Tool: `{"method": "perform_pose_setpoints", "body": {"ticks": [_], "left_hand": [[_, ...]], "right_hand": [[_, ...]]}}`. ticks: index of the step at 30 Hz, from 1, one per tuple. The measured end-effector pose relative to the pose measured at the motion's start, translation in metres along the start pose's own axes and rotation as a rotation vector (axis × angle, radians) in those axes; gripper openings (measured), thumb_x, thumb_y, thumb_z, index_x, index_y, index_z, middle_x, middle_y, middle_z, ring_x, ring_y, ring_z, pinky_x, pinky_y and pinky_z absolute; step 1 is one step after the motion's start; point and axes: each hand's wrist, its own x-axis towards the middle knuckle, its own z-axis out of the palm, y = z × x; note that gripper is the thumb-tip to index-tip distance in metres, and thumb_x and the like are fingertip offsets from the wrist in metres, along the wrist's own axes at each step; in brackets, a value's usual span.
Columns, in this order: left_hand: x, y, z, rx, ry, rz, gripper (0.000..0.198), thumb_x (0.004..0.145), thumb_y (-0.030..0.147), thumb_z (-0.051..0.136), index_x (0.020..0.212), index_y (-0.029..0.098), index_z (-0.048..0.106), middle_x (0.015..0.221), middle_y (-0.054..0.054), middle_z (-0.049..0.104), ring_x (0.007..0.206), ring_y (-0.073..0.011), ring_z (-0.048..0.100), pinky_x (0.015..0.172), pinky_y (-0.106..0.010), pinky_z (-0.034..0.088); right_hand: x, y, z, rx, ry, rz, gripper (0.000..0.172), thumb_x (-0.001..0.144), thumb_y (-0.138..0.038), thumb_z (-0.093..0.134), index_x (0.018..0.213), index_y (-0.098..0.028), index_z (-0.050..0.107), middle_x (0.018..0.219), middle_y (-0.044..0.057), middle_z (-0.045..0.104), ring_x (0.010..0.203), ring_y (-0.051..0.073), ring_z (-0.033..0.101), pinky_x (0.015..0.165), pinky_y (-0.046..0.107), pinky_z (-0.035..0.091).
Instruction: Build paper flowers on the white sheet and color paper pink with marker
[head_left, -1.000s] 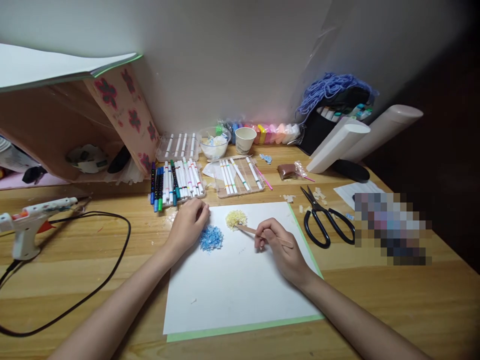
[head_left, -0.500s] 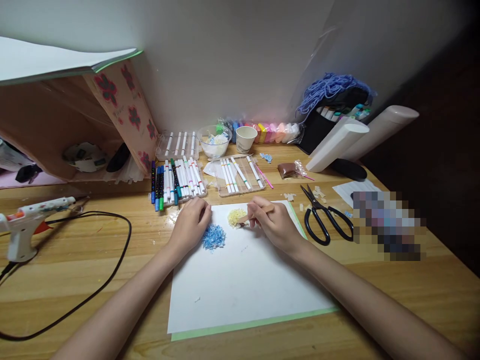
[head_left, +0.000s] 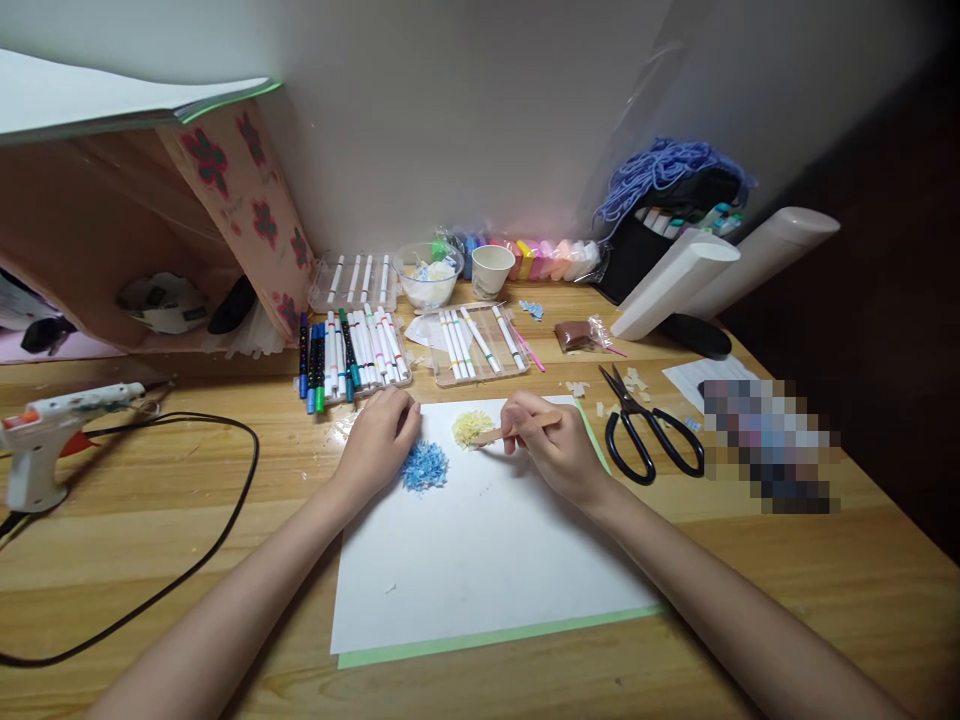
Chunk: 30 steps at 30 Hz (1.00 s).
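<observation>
Stick [head_left: 491,435]: pinched in the right hand [head_left: 551,450] between thumb and fingertips, its free end touching the yellow shreds [head_left: 472,427].
Yellow shreds: small heap just left of the right fingers.
Left hand [head_left: 379,440]: fingers curled together, knuckles up; nothing shows in them.
Blue shreds [head_left: 424,466]: just beside the left fingers, touching them.
Paper [head_left: 487,560]: white sheet under both hands.
Scissors [head_left: 649,435]: near, right of the right hand.
Markers [head_left: 352,355]: beyond the left fingers.

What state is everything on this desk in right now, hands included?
Right hand, pinching the wooden stick.
Wooden stick, tip at the yellow shreds.
Left hand, curled on the white sheet.
Blue shreds, heaped beside it.
Scissors, lying untouched.
Paper cup, upright.
Glue gun, standing, cord attached.
</observation>
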Motion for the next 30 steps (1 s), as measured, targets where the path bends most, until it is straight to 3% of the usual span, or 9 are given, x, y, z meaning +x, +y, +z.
{"method": "perform_pose_setpoints", "body": {"ticks": [30], "left_hand": [[0.0003, 0.0003, -0.0001, 0.032, 0.002, 0.006, 0.026, 0.093, 0.026, 0.036, 0.068, 0.021, 0.04, 0.076, -0.003, 0.052, 0.076, -0.0202, 0.049, 0.067, -0.032, 0.037]], "right_hand": [[0.0013, -0.0023, 0.0026, -0.108, -0.032, -0.074, 0.048, 0.093, -0.054, 0.035, 0.062, -0.021, 0.05, 0.053, 0.0, 0.056, 0.053, 0.014, 0.053, 0.057, 0.026, 0.037]]}}
